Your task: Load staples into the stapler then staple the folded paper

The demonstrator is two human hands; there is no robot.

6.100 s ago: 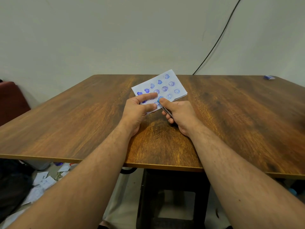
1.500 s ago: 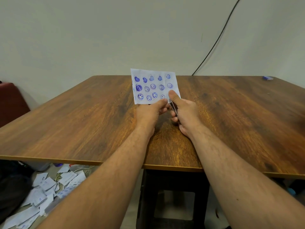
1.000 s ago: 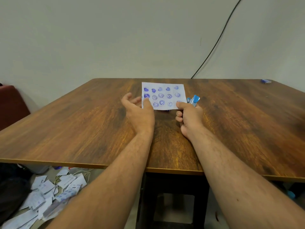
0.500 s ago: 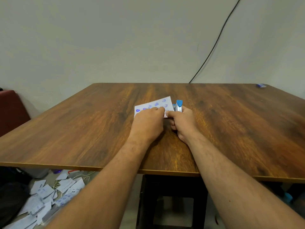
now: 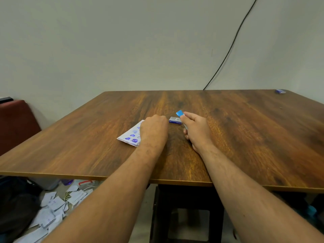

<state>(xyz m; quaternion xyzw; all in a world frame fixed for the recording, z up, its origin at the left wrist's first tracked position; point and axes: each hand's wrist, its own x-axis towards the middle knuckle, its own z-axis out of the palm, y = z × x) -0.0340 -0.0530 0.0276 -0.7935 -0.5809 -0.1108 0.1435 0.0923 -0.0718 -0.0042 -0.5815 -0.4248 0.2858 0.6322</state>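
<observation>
Right hand (image 5: 196, 130) grips stapler (image 5: 180, 114), blue tip up. Staple box (image 5: 175, 120) on bench (image 5: 245, 137) just left of it, long axis crosswise. Left hand (image 5: 154, 132), fingers curled, probably pinning folded paper (image 5: 130, 135) left of box.

Paper (image 5: 130, 135) left of staple box (image 5: 175, 120).

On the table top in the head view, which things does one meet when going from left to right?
Folded paper → left hand → small staple box → right hand holding the blue stapler → small blue item at the far right corner.
</observation>
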